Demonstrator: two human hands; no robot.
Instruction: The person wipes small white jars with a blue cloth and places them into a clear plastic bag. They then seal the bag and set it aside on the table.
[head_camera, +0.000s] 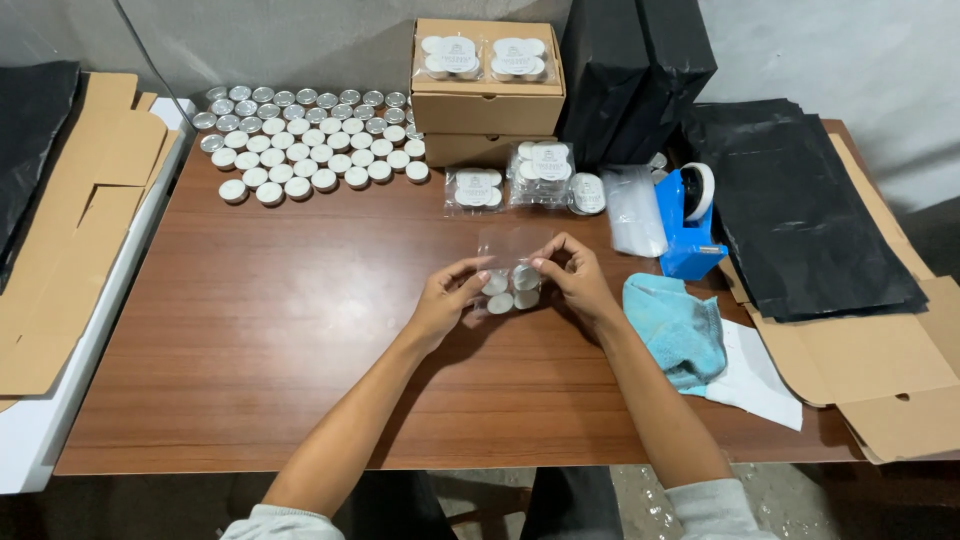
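Together, hands (512, 290) (both) on candle pouch (512, 275)

The wooden table (260, 340) has wide bare room in front and to the left of both hands. Behind them, the rows of tealight candles (310, 145), the stacked cardboard boxes (487, 100) and small packed bags (545, 175) block the way. On the right side, the blue tape dispenser (690, 225) and blue cloth (678, 330) stand close.
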